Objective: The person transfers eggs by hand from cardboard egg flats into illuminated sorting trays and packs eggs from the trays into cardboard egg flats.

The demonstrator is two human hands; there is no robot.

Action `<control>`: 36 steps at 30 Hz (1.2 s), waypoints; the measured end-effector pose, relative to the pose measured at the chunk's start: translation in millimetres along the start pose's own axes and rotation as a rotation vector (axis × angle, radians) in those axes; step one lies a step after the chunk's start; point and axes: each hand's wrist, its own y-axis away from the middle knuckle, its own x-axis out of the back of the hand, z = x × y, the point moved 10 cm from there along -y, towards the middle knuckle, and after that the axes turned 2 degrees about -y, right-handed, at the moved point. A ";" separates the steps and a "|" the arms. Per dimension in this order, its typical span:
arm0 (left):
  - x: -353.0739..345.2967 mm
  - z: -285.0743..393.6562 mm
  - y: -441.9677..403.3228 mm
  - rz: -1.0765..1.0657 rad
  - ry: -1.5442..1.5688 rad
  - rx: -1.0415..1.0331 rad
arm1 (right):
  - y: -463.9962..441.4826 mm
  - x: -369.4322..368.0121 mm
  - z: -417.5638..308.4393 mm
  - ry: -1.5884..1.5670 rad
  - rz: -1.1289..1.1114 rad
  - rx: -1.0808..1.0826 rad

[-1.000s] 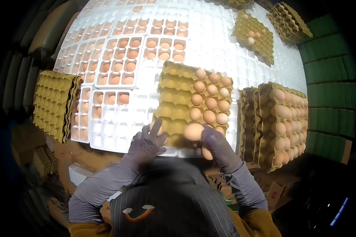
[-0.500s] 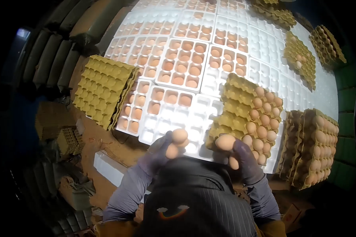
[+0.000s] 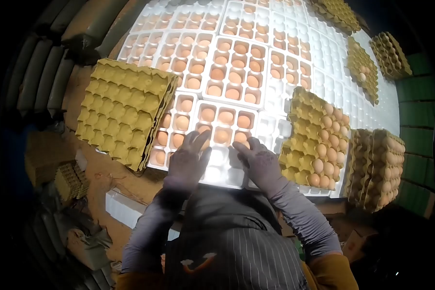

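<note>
My left hand (image 3: 188, 154), in a greyish-purple glove, is over the left side of a white foam egg tray (image 3: 217, 182). Its fingers are spread beside an egg (image 3: 204, 134), and the palm hides the cells beneath. On the right side of this tray, the curled fingers of my right hand (image 3: 261, 164), also gloved, meet an egg (image 3: 240, 138) sitting in a cell. Between the hands, another egg (image 3: 222, 136) lies in the same row. Three eggs fill the row behind. Whether either palm covers more eggs is hidden.
Right of my hands lies a yellow pulp tray (image 3: 297, 145), partly filled with eggs. Stacked egg-filled trays (image 3: 372, 166) stand farther right. At left is a stack of yellow trays (image 3: 123, 106). More white trays with eggs (image 3: 234, 72) extend behind; dark sacks (image 3: 38, 72) lie at far left.
Both hands have moved forward from the table's near edge over the white tray. Eggs they carried now sit in its second row, and the fingers of my left hand have spread.
</note>
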 end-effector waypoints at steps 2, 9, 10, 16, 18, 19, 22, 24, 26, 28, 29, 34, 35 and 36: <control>-12.5 -26.6 12.2 -0.059 -0.124 -0.017 | 6.2 -10.1 -6.9 0.032 0.026 0.030; -20.4 -43.2 51.9 0.352 0.083 -0.107 | -14.0 -12.0 -59.5 -0.393 0.495 0.270; -36.5 -47.9 55.9 0.397 -0.072 -0.155 | -21.1 -21.0 -65.5 -0.375 0.503 0.352; -44.7 -26.8 58.5 0.446 -0.213 -0.383 | 7.1 20.8 -30.9 -0.445 0.541 0.243; -34.1 3.3 44.3 0.435 -0.072 -0.414 | 44.3 79.4 -1.0 -0.386 0.699 0.262; -27.6 32.5 28.2 0.347 0.038 -0.381 | 58.8 97.2 37.1 -0.368 0.734 0.154; -33.9 130.7 -24.2 0.210 0.181 -0.528 | 92.6 159.9 151.2 -0.293 0.839 -0.134; -56.5 196.2 -59.4 0.182 0.157 -0.654 | 97.1 196.5 212.7 -0.175 0.824 -0.211; -90.5 252.8 -94.8 0.077 0.145 -0.718 | 77.0 209.2 271.2 -0.129 0.691 -0.214; -128.0 294.3 -127.0 0.024 0.030 -0.728 | 55.4 206.2 301.3 -0.026 0.564 -0.139; -141.9 311.4 -139.5 0.023 0.047 -0.743 | 44.8 199.2 308.1 0.083 0.491 -0.080; -206.0 340.5 -174.6 -0.053 -0.215 -0.838 | 55.5 191.3 366.7 -1.124 0.588 -0.338; -209.4 341.0 -178.1 -0.107 -0.214 -0.816 | 70.6 202.6 375.7 -1.394 0.777 -0.324; -203.5 341.5 -175.8 -0.104 -0.126 -0.833 | 79.4 208.3 375.4 -1.593 0.860 -0.353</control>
